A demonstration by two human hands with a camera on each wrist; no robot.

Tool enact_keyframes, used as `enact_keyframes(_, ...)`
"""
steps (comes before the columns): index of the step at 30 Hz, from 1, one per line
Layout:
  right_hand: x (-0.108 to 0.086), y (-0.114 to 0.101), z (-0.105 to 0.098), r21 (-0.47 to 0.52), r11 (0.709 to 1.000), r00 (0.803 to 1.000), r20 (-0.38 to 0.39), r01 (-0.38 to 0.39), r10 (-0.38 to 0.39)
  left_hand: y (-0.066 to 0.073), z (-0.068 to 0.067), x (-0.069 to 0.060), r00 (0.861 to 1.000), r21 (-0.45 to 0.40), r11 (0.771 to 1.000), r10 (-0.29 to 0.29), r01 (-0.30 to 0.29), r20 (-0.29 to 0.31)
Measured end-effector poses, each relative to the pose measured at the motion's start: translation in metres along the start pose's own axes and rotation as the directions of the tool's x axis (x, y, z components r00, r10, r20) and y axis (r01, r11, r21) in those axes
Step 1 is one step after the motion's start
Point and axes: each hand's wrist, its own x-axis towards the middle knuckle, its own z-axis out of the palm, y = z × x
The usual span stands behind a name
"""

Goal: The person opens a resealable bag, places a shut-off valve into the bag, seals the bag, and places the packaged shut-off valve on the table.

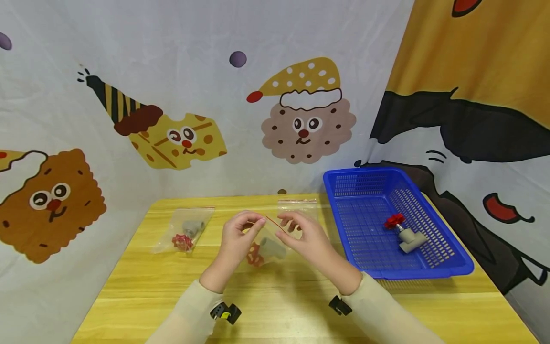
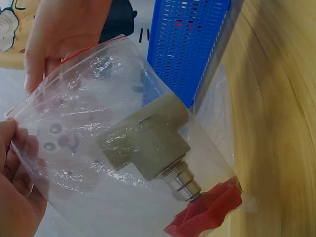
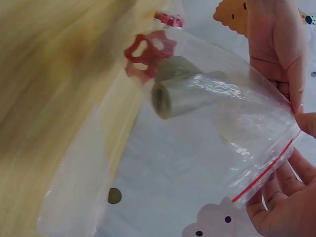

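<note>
A clear zip bag [image 2: 74, 148] with a red seal strip hangs between my hands. Inside it is a grey tee-shaped valve [image 2: 148, 140] with a metal stem and a red handwheel [image 3: 148, 54]. My left hand [image 1: 241, 236] pinches one upper corner of the bag between thumb and fingers. My right hand [image 1: 307, 236] holds the bag's mouth, its fingers behind the red strip and its thumb at the edge. Part of the valve is blurred through the plastic in the head view.
Another bagged valve [image 1: 193, 227] with a red handwheel lies at the table's left. Behind my right hand lies a flat clear bag [image 1: 305, 205]. At the right, a blue basket [image 1: 339, 224] holds an unbagged valve [image 1: 410, 240]. A printed cloth [image 1: 240, 119] hangs behind the table.
</note>
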Motion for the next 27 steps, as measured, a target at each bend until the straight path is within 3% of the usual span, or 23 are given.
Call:
enact_keyframes(15, 0.016, -0.009, 0.006, -0.013, 0.999, 0.999, -0.010, 0.041, -0.041, -0.002, 0.003, 0.000, 0.994, 0.043, 0.994, 0.097, -0.099, 0.046)
enact_keyframes(27, 0.019, -0.012, 0.008, 0.015, 0.998, 0.996, -0.063, 0.062, -0.061, 0.000, 0.003, 0.000, 0.993, 0.061, 0.992, 0.112, -0.115, 0.046)
